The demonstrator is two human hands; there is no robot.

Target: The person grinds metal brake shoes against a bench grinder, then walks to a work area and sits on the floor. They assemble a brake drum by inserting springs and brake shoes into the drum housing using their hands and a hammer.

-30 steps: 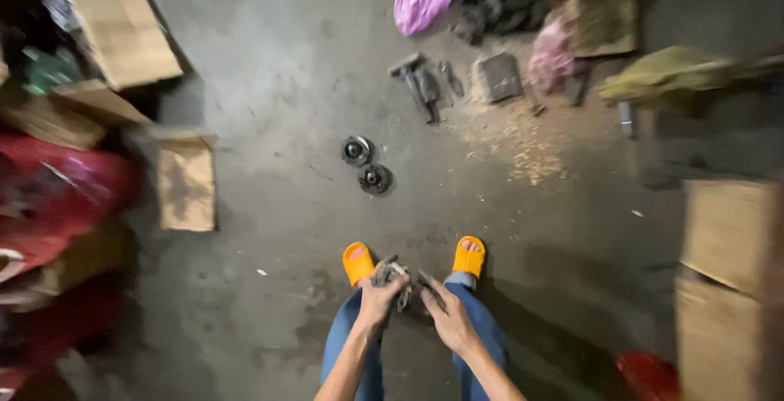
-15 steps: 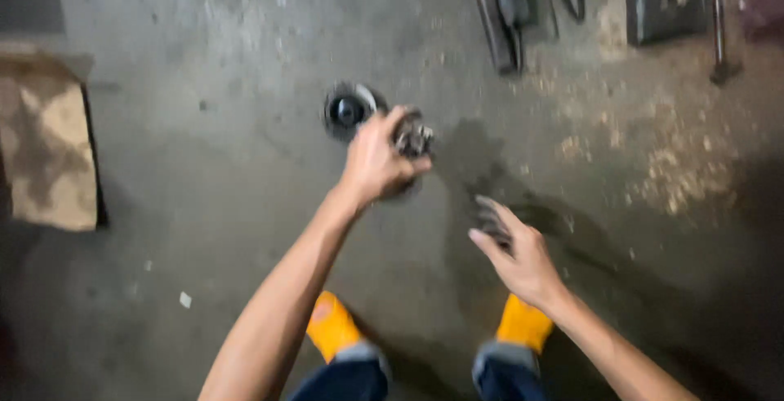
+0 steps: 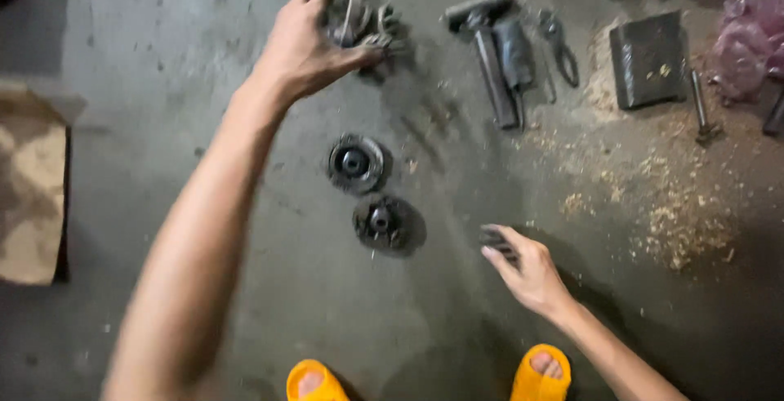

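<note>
1. Head view looks straight down at a grey concrete floor (image 3: 163, 58). The left hand (image 3: 306, 42) reaches out toward the far edge of the frame and closes its fingers around a greasy metal part (image 3: 359, 21) — a toothed or clawed piece, though blur hides its exact shape. It cannot be told whether the part rests on the floor or hangs just above it.

2. The right hand (image 3: 531, 274) hovers low near the person's feet, fingers curled loosely over a small dark piece (image 3: 496, 240); the grip looks closed on it, but the piece is mostly hidden.

3. Between the two hands lie two round dark discs, one (image 3: 355, 162) just beyond the other (image 3: 381, 221), near each other and flat on the floor.

4. To handle the metal part well, the left hand should keep its thumb under the body and its fingers clear of the projecting teeth — grease makes a slip likely.

5. Further right, toward the far edge, lie a hammer-like tool (image 3: 490, 50), pliers (image 3: 559, 42) and a dark metal block (image 3: 649, 58), with sawdust (image 3: 670, 205) scattered nearby. The part should stay apart from them.

6. A cardboard piece (image 3: 33, 180) lies at the floor's left edge, and orange sandals (image 3: 539, 376) show at the near edge.
</note>
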